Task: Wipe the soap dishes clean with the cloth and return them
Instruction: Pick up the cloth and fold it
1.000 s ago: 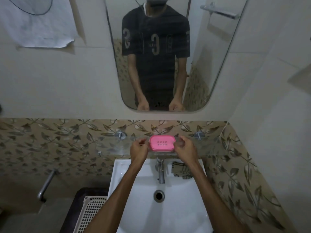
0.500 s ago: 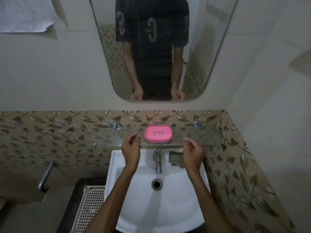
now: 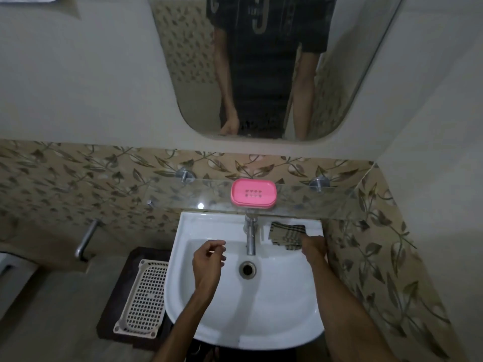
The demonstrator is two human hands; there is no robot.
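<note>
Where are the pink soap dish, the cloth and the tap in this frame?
pink soap dish point(image 3: 253, 192): head view, centre of its perforated top.
cloth point(image 3: 286, 235): head view, middle of the folded checked fabric on the basin rim.
tap point(image 3: 251, 240): head view, mid-spout.

A glass shelf on two metal wall brackets carries a pink soap dish near its middle; below, a folded striped cloth lies on the white sink rim

A dim bathroom: a white basin with a chrome tap under a glass shelf, leaf-patterned tiles, and a mirror above.
</note>
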